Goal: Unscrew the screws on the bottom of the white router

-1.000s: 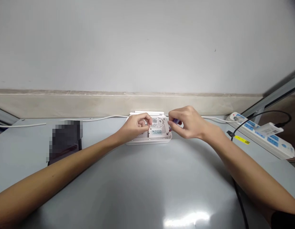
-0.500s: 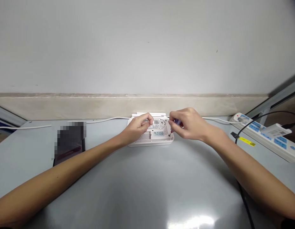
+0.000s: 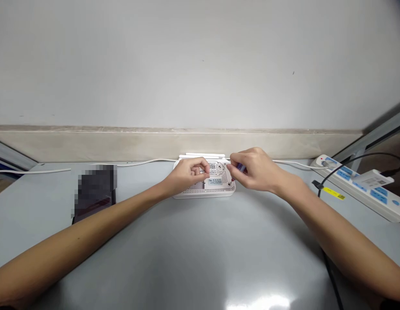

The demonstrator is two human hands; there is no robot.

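Both forearms slant in from the near corners over the grey table point(image 3: 154, 254). Farther on, the left hand point(image 3: 187, 175) curls loosely over the left part of the white router point(image 3: 216, 189), thumb near forefinger; I cannot tell if it pinches anything. The right hand point(image 3: 256, 168), wrist bent inward, grips a mostly hidden purple tool point(image 3: 241, 166) by the router's right edge, near the wall point(image 3: 200, 77).

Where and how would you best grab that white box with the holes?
Probably by the near long edge of the white box, from the person's side. The box lies flat, and most of that edge shows, while the left hand covers its left part, the right hand is at its right end, and white rods line its far edge.
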